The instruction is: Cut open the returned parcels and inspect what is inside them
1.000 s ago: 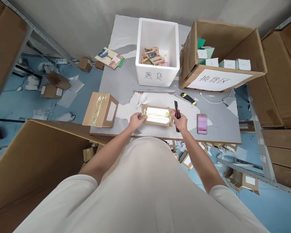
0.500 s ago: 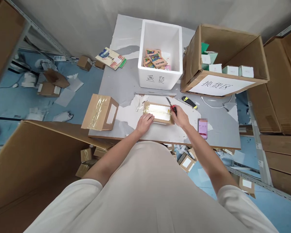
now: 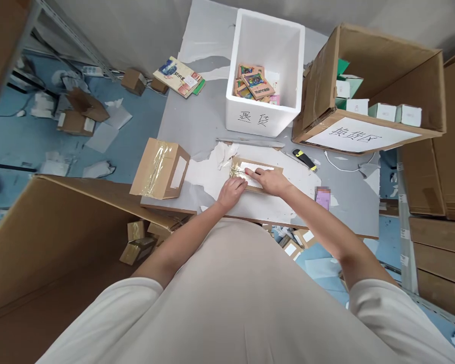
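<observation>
A small taped cardboard box with a white label lies on the table in front of me. My left hand grips its near left corner, fingers bent over the top. Over the label is my right hand, closed round a knife with a red and black handle. Most of the knife is hidden under the hand; a bit of red shows at the fingertips. A yellow and black box cutter lies to the right, and a phone rests nearer to me.
A white foam bin with small booklets and a large carton of pale boxes stand at the back. Another taped box sits at the left. Books lie at the back left. A big open carton is beside me.
My right hand has moved left with the knife, from the box's right end to over its label. The blade, seen raised earlier, is hidden now. My left hand stays on the box.
</observation>
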Tool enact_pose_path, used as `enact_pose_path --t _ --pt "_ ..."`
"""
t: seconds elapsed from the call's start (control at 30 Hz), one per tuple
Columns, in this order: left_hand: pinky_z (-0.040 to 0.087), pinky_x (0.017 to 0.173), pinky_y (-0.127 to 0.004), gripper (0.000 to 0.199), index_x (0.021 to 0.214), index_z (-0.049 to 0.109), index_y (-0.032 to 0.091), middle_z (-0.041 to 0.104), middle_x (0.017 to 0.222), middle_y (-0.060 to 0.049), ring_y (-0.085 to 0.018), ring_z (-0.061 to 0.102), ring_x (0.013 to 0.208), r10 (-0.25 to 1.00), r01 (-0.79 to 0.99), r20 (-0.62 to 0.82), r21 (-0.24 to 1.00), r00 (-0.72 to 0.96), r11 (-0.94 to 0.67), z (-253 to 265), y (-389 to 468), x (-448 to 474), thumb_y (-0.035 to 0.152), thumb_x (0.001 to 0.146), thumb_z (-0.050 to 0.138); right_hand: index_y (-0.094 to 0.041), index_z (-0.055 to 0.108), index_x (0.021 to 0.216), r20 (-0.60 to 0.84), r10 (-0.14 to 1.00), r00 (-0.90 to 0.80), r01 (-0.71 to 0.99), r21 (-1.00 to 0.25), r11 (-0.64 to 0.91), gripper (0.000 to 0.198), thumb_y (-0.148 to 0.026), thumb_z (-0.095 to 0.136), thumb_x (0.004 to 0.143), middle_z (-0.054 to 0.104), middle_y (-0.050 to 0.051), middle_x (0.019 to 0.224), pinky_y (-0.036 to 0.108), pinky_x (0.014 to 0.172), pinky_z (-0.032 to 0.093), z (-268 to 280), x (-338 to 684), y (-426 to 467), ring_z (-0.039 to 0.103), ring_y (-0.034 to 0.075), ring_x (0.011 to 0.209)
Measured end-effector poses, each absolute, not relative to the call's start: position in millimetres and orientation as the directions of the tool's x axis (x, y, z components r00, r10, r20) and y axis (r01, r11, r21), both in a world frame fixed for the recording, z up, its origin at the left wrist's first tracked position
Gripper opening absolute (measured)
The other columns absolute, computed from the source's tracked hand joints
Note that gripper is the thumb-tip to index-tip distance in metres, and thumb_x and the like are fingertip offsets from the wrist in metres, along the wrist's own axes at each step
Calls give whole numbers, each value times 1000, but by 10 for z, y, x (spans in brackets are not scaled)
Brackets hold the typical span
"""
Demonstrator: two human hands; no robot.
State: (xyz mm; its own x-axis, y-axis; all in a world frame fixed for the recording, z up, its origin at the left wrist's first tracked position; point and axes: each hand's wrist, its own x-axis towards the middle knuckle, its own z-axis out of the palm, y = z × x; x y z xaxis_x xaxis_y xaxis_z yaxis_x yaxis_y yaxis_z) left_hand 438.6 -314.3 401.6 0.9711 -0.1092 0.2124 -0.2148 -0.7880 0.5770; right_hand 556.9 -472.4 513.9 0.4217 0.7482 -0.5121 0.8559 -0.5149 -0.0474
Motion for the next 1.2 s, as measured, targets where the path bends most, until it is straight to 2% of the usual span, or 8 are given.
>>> enact_pose_path --t 0.2,0.47,0.67,0.83,0.97,1.07,1.13,1.2 --pt "45 100 -47 28 112 63 21 66 115 -12 -23 56 119 -107 -216 208 625 972 -750 3971 -3141 4387 26 97 40 -33 17 152 -524 715 463 852 40 -523 60 -14 26 95 58 16 124 36 74 41 5134 5498 -4783 66 27 93" --pt "44 99 -45 30 113 64 22 66 117 -12 -23 56 120 -127 -203 166 600 978 -774 3972 -3113 4391 29 97 40 -32 25 150 -578 678 455 842 32 -538 59 -15 29 94 60 16 124 38 75 41 5211 5551 -4803 66 29 93" --pt "42 98 -44 29 114 65 22 67 118 -12 -24 56 119 -108 -183 159 590 981 -787 3983 -3126 4377 29 97 41 -37 33 147 -610 561 559 752 90 -652 65 -9 33 89 64 15 116 39 73 40 5335 5570 -5414 67 28 87" --pt "40 98 -43 26 111 66 24 66 117 -11 -25 56 117 -82 -164 157 626 984 -763 4002 -3141 4390 29 95 46 -36 34 148 -555 540 633 701 116 -703 66 -9 34 87 66 15 105 39 72 40 5323 5534 -5861 67 26 82" --pt "40 94 -43 27 112 65 24 66 116 -11 -26 56 113 -91 -172 169 561 981 -810 4048 -3141 4405 26 94 45 -38 36 145 -531 501 684 655 144 -742 65 -12 40 86 66 14 103 38 70 41 5373 5470 -6247 66 25 79" --pt "41 89 -42 27 112 64 23 66 112 -12 -27 56 108 -137 -201 163 498 977 -843 4123 -3131 4390 25 91 48 -34 39 145 -477 441 761 523 47 -851 60 -18 44 87 67 13 105 37 70 45 5371 5327 -6497 65 26 82" --pt "40 89 -44 27 112 64 22 66 110 -13 -28 57 105 -179 -224 140 456 974 -861 4204 -3119 4388 25 88 51 -28 34 148 -427 368 826 340 -143 -930 60 -23 44 89 69 12 105 35 70 48 5298 5187 -6533 66 25 81" --pt "37 94 -47 31 113 63 21 64 110 -14 -30 56 105 -215 -242 110 419 970 -875 4309 -3102 4427 33 85 56 -22 24 153 -444 273 853 103 -370 -923 65 -27 43 91 72 8 93 32 68 51 5172 5043 -6446 67 21 72"
